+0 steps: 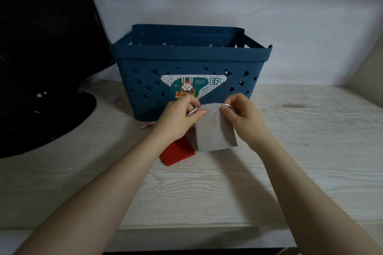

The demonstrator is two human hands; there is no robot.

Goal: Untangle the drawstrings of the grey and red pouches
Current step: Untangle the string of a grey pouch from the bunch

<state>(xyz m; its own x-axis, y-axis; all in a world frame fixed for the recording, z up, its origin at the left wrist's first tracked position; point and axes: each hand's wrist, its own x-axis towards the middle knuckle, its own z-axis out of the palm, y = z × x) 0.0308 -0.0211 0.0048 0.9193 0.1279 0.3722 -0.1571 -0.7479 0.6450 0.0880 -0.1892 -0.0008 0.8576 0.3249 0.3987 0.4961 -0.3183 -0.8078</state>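
Two bare hands at work above a pale wood-grain desk point(290, 172), in front of a dark monitor point(41, 47) on its round stand at far left and a blue perforated plastic basket point(186, 56) with a cartoon sticker point(192, 87) on its near wall. Grey pouch point(215, 130) held up just off the desk by its top edge, left hand point(178, 118) pinching the left corner, right hand point(244, 118) pinching the right corner, both curled tight on the fabric. Red pouch point(178, 153) lying on the desk below and behind the grey one, partly hidden under the left wrist. Pale drawstring point(191, 111) looped at the left fingers; tangle itself too small to make out.
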